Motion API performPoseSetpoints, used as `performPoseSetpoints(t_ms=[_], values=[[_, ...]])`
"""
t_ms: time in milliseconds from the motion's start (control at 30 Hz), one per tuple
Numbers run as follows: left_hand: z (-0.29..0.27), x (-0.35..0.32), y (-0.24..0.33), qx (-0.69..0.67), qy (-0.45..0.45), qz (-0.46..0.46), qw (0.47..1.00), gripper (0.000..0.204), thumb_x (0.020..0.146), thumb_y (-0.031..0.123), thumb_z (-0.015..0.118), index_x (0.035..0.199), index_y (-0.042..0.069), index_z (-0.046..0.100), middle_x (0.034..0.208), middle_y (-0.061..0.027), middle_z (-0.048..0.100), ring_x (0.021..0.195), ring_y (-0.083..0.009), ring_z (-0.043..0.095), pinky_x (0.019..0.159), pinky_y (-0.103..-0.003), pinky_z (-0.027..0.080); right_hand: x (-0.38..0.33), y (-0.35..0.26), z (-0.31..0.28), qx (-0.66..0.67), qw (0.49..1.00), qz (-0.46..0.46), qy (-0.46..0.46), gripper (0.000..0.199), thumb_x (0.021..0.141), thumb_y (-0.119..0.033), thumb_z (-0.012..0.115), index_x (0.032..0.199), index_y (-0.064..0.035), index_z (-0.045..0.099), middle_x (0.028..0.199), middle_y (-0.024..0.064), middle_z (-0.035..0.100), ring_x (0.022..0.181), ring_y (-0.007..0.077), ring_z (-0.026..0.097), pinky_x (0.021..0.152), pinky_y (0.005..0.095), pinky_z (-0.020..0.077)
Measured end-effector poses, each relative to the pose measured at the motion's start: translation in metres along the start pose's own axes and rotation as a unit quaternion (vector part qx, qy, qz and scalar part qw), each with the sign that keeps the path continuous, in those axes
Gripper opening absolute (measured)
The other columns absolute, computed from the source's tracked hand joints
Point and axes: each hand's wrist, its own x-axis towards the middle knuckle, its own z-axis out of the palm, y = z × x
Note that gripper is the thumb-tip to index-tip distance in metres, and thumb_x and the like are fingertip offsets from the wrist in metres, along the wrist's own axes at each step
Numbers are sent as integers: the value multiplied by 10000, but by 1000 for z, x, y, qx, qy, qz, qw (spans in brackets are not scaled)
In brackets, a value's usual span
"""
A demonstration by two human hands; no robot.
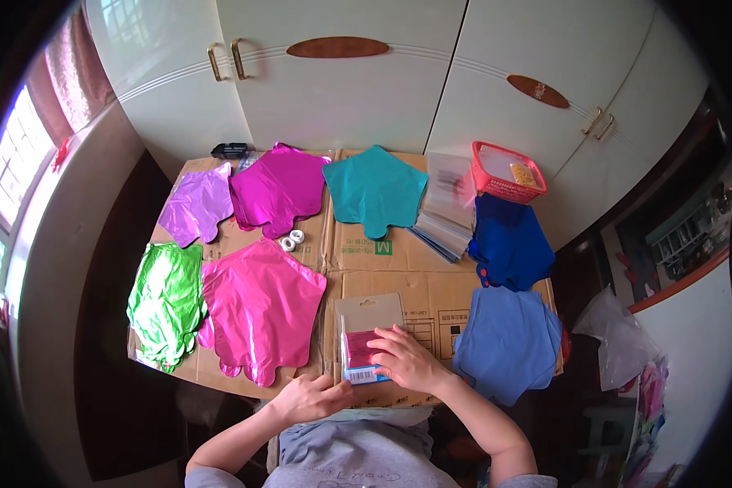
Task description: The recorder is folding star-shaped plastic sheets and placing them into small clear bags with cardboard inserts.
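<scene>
A clear plastic hang-hole bag lies near the front edge of the cardboard. Inside it are a folded pink foil piece and a blue-and-white card with a barcode. My right hand rests on the bag, fingers spread over the pink foil. My left hand is closed at the bag's lower left corner; whatever its fingertips pinch is too small to make out. To its upper left is a stack of pink star-shaped foil balloons. Light-blue foil balloons lie right of my right hand.
Foil balloon stacks in green, lilac, magenta, teal and dark blue cover the cardboard. White rolls, clear bags and a red basket are farther back, before white cabinets.
</scene>
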Motion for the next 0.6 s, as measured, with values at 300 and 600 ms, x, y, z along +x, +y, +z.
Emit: performPoseSetpoints(t_ms=[300,600], values=[[23,9,8,-130,102,-168,972,137,707,137,689,769,82,579,759,-22,590,622,-181,569,535,-303,479,-12,-11,-17,123,991,43,-17,209,767,-203,723,870,-47,629,959,67,624,933,241,591,807,360,487],[28,17,4,-227,65,-302,923,157,735,141,675,675,55,558,653,-84,572,645,-284,594,582,-374,495,-24,-22,-4,20,997,74,18,278,716,-176,770,907,-32,627,1047,79,602,975,255,595,843,342,506]])
